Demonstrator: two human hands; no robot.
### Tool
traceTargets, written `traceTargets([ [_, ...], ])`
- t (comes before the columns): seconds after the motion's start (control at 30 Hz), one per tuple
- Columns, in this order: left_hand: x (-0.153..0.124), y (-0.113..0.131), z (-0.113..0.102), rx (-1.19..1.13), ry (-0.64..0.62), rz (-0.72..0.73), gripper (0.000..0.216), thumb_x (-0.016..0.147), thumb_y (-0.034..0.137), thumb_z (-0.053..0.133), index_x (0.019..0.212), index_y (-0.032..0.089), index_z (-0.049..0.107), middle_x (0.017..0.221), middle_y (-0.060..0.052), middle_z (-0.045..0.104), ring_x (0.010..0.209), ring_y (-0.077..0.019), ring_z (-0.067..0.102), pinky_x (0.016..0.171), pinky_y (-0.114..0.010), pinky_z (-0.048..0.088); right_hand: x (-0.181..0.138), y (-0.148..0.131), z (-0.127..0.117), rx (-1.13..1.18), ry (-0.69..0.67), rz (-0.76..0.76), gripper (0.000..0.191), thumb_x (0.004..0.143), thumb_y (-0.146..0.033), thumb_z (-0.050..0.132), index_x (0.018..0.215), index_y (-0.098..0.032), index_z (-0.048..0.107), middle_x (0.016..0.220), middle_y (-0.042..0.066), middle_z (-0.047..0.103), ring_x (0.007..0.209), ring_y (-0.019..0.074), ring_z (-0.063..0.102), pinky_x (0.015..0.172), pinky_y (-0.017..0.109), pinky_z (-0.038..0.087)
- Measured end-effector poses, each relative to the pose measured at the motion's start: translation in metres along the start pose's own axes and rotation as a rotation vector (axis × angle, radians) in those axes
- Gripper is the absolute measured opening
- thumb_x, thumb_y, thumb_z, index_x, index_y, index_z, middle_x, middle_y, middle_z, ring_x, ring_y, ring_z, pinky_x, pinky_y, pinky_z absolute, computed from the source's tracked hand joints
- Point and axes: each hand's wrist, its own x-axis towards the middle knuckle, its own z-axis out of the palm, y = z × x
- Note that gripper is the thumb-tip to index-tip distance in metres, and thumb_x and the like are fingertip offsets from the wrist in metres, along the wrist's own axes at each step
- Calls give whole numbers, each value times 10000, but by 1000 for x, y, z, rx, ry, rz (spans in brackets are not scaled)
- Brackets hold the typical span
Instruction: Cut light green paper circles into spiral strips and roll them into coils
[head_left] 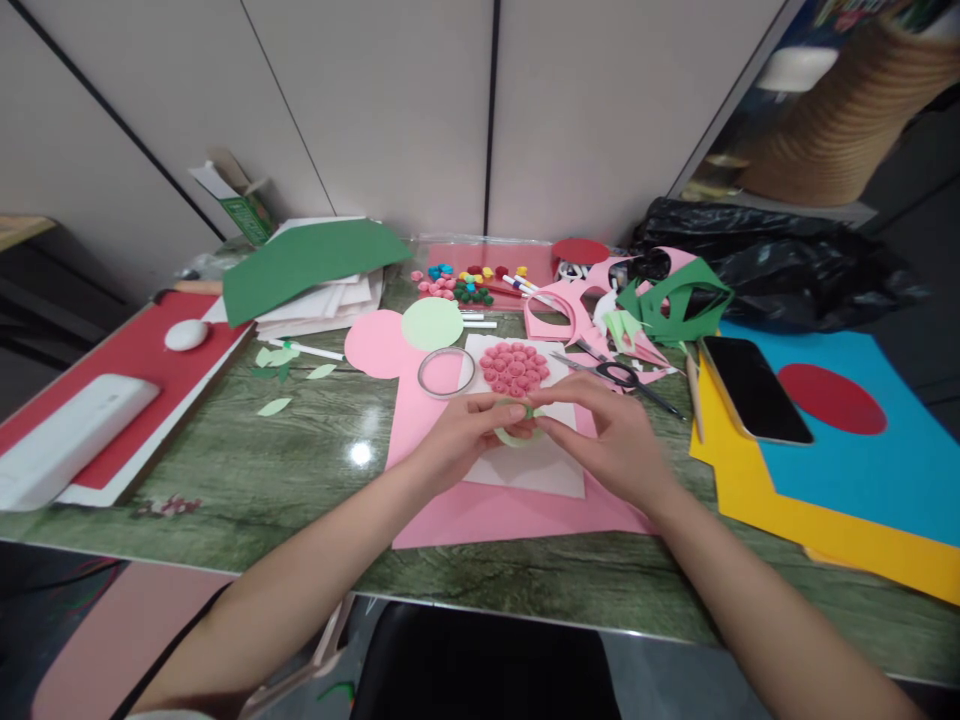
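Note:
My left hand (484, 425) and my right hand (607, 430) meet over a white sheet (529, 472), both closed on a light green paper strip (516, 437). The strip curls below the fingers, and a small green part of it shows between the fingertips. Just beyond lies a cluster of rolled pink paper flowers (514, 370) on the white sheet. A clear round ring-shaped lid (446, 372) rests to the left of the flowers. Scissors (616, 373) with black handles lie by my right hand. Under the white sheet is a larger pink sheet (450, 520).
Light green paper leaves (275, 407) and paper circles (433, 323) lie to the left. Pink offcuts (551, 312) and green offcuts (694, 308) pile up at the back right. A phone (754, 388) rests on blue and yellow sheets. Small colored paper rolls (474, 292) sit at the back.

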Motion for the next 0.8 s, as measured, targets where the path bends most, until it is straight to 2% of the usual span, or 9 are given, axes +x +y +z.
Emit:
traceTargets([
  [0.2,1,-1,-1,-6,-48,-52,163,712,325,752,783,178,740,740,-40,695,771,-151,618,777,-294,422,0,2,-3,-27,-91,-20,255,859,-167,605,1078,-277,675,973,32,718,931,213,619,835,394,505],
  [0.4,3,-2,-1,-6,-62,-30,158,697,328,764,755,183,734,727,-30,681,767,-143,606,778,-289,427,1,3,-5,-27,-189,-26,301,895,-184,560,1165,-289,639,1028,49,686,994,220,595,880,415,492],
  [0.67,-1,-2,2,191,-12,57,192,754,377,706,766,186,730,776,-39,695,793,-156,600,798,-295,412,0,5,-5,-89,-171,-21,348,901,-143,529,1207,-295,598,1029,44,683,995,233,574,872,429,479],
  [0.8,-1,-3,3,206,-7,87,189,774,373,690,768,188,730,763,-27,688,793,-144,593,800,-279,400,0,6,-4,-97,-180,-32,373,902,-134,524,1234,-298,570,1041,39,686,1002,235,565,892,448,465],
])
